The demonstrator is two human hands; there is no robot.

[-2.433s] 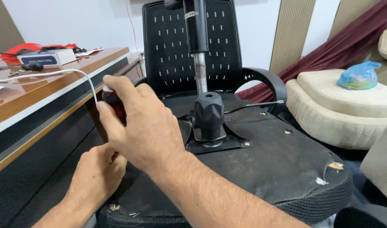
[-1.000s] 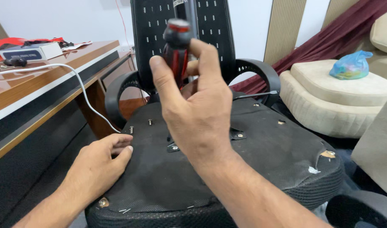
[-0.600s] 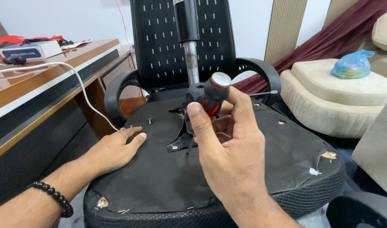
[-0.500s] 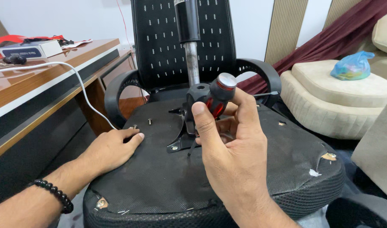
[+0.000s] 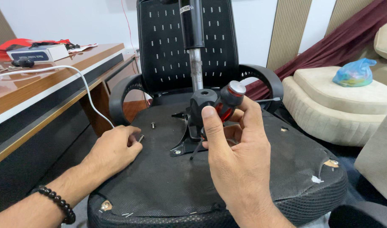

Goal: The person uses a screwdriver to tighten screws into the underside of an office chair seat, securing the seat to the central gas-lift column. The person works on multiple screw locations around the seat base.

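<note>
Head view, right hand: the right hand [image 5: 240,164] rises from the lower edge of the picture, forearm upright, back of the hand toward the camera. Its thumb and fingers are wrapped around a screwdriver [image 5: 224,108].
Screwdriver: red and black handle with a grey end cap, tilted up and to the right. The thin dark shaft runs down and left from under the palm toward the metal mounting plate [image 5: 181,145]; its tip lies near the plate's front corner.
Left hand: the left hand [image 5: 113,150] lies palm down on the chair seat underside [image 5: 168,185], near its left edge, forearm coming in from the lower left corner. Its fingers curl loosely, and the fingertips pinch a small bolt [image 5: 140,137]. A black bead bracelet [image 5: 56,202] circles the wrist.
Second bolt: another small bolt [image 5: 153,125] stands upright on the seat, just beyond the left hand and apart from it.
Chair: the office chair is upside down. The gas cylinder [image 5: 193,38] stands up from the black hub [image 5: 202,101] at the seat's middle, just left of the screwdriver handle. The mesh backrest [image 5: 159,46] rises behind, with curved armrests at both sides.
Surroundings: a wooden desk [image 5: 41,88] with a white cable [image 5: 85,84] runs along the left. A beige cushioned seat [image 5: 341,105] with a blue plastic bag [image 5: 354,72] sits at the right.
</note>
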